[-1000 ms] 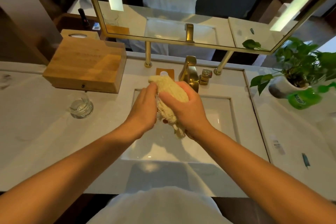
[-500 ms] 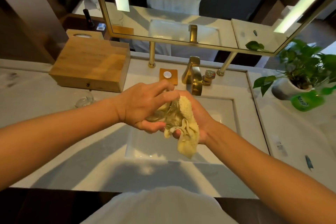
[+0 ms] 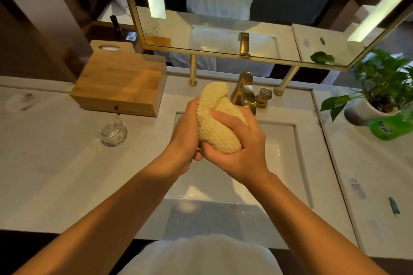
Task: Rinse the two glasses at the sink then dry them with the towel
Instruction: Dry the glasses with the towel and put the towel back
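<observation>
Pale stone counter (image 3: pixel 55 163) runs around a white sink (image 3: pixel 288 163), and over that basin both hands meet on a bunched yellow towel (image 3: pixel 216 118). The right hand (image 3: pixel 239 147) wraps the towel from the right, with its thumb across the top and its fingers curled underneath. The left hand (image 3: pixel 185 131) clasps the towel's other side, its fingers hidden behind the cloth. The two hands touch at the towel's lower end. Whatever the towel may wrap is covered, so I cannot tell whether a glass is inside.

Just beyond the grip stands a gold faucet (image 3: pixel 243 91), which the top of the towel partly covers. Left of the grip, on the counter and well apart from the hands, a clear glass (image 3: pixel 113 131) stands upright. Behind that glass sits a wooden box (image 3: pixel 120 87). Far to the right of the grip are a potted plant (image 3: pixel 380 87) and a green bottle (image 3: pixel 388 127). Above and beyond the grip, a gold-framed mirror (image 3: pixel 223 35) reflects the hands and the towel.
</observation>
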